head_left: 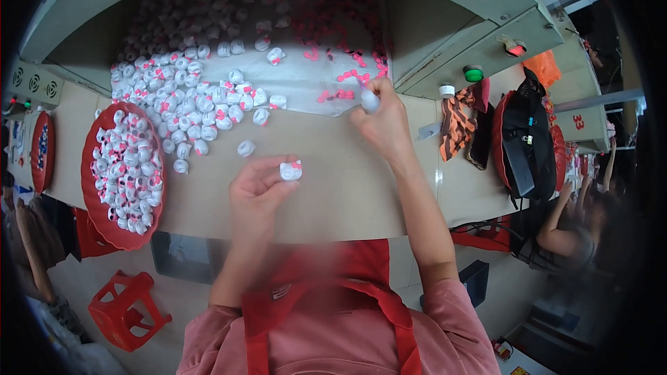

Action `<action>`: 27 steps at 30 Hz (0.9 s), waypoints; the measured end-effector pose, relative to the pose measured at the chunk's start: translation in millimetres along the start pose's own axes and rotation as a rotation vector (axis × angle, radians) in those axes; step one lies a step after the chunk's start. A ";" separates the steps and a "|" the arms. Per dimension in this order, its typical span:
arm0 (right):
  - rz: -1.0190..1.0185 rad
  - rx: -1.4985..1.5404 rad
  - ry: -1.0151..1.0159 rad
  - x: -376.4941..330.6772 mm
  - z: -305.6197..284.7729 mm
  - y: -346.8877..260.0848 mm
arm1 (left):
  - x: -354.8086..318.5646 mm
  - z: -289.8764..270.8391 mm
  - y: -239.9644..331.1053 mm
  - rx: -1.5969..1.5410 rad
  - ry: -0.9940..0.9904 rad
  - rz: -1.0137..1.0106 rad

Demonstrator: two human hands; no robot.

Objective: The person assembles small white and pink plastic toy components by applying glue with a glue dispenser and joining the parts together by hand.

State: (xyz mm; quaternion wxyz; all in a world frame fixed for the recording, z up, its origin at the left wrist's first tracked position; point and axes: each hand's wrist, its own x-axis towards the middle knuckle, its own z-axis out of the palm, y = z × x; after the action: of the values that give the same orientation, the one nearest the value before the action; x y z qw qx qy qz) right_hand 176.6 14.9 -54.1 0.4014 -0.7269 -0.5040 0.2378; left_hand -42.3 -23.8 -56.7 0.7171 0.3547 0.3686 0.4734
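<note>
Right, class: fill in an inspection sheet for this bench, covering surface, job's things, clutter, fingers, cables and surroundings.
Surface: tan bench top, worn sheet under the parts.
Job's things: heap of white pieces; small pink pieces; red tray full of white pieces.
Clutter: black bag, striped cloth.
Fingers: left hand pinches a white-and-pink piece; right hand grips a white piece.
Cables: nothing seen.
Surroundings: red stool; another person's arm at right.
</note>
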 end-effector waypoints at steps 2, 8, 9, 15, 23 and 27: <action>-0.108 -0.294 0.092 15.0 1.2 1.4 | -0.3 0.2 -1.4 0.007 -0.003 -0.011; -0.259 -0.600 -0.112 0.7 -4.3 2.6 | 1.4 -5.1 -2.4 0.031 0.015 0.005; -0.242 -0.560 -0.118 -4.2 -5.2 5.7 | 1.9 -4.1 -3.4 0.031 0.007 -0.004; -0.198 -0.365 -0.104 -6.2 -18.9 16.4 | 4.9 12.9 -6.8 0.048 0.002 -0.006; -0.073 -0.152 -0.062 -0.1 -18.5 5.7 | 6.0 17.3 -14.6 0.068 0.016 0.020; -0.339 -0.364 -0.094 21.7 1.1 -3.9 | 3.6 16.6 -14.3 0.044 0.007 0.015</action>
State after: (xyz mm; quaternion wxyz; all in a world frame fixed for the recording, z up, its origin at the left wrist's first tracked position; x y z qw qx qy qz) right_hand 181.9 36.0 -50.2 0.2744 -0.6802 -0.6715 0.1059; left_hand -21.0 -27.4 -61.7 0.7041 0.3715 0.3787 0.4720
